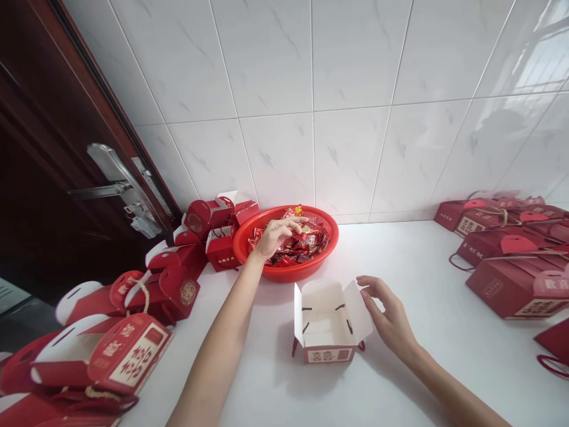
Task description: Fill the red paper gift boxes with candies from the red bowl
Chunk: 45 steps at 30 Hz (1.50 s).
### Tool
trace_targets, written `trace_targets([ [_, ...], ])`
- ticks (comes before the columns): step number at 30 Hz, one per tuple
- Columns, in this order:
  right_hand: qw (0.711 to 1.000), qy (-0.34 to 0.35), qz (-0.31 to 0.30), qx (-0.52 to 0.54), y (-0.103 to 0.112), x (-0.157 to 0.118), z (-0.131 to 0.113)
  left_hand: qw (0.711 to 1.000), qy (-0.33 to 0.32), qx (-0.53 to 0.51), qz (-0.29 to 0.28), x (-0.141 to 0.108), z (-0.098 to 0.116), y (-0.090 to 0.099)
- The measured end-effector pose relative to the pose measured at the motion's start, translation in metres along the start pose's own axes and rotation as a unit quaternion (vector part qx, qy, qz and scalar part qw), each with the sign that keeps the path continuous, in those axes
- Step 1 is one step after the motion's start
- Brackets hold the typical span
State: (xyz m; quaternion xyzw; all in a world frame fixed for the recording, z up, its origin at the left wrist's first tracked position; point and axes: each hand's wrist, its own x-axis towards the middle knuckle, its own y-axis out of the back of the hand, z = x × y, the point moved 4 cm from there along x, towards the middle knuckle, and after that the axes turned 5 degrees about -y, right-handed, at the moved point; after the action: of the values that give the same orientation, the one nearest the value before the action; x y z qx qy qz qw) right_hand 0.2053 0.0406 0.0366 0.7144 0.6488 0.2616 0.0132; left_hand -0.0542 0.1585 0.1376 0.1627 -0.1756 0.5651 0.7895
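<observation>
An oval red plastic basket (293,273) full of small wrapped candies (306,240) stands against the tiled wall. Over the candies reaches my left hand (279,235), fingers stretched out, with nothing visible in it. In front of the basket sits a red gift box (329,354), its top flaps raised. Its white inside shows a bare bottom and dark cord ends through the side walls. At the box's right side, my right hand (387,311) holds the edge of the raised right flap (357,311) between thumb and fingers.
Along the left stand several red gift boxes, some with raised flaps, such as the box with a white label (133,356). More red boxes (511,284) line the right side of the white table (391,391). A dark door (40,148) with a metal handle (106,190) is at left.
</observation>
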Motion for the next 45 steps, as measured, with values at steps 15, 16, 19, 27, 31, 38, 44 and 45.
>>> trace_targets([
  [15, 0.992, -0.107, -0.046, 0.039, -0.008, -0.002, 0.006, 0.942, 0.036, 0.225, 0.247, -0.002, -0.014, 0.043],
  [16, 0.989, -0.126, -0.050, 0.052, -0.010, -0.004, 0.003, 0.940, 0.045, 0.220, 0.258, -0.003, -0.014, 0.047],
  [19, 0.970, -0.208, -0.058, 0.110, -0.016, -0.011, -0.005, 0.933, 0.076, 0.248, 0.251, -0.006, -0.015, 0.059],
  [27, 0.969, -0.208, -0.060, 0.116, -0.016, -0.011, -0.009, 0.870, 0.153, 0.459, 0.093, -0.016, -0.024, 0.079],
  [31, 0.979, -0.177, -0.061, 0.080, -0.013, -0.008, -0.002, 0.859, 0.116, 0.494, 0.064, -0.013, -0.025, 0.076],
  [38, 0.981, -0.166, -0.059, 0.076, -0.013, -0.008, -0.003, 0.892, 0.174, 0.412, -0.068, -0.015, -0.031, 0.053],
  [44, 0.967, -0.214, -0.080, 0.116, -0.016, -0.011, -0.010, 0.855, 0.183, 0.478, -0.082, -0.014, -0.032, 0.044],
  [45, 0.964, -0.218, -0.086, 0.122, -0.016, -0.012, -0.011, 0.854, 0.182, 0.483, -0.074, -0.014, -0.032, 0.044],
])
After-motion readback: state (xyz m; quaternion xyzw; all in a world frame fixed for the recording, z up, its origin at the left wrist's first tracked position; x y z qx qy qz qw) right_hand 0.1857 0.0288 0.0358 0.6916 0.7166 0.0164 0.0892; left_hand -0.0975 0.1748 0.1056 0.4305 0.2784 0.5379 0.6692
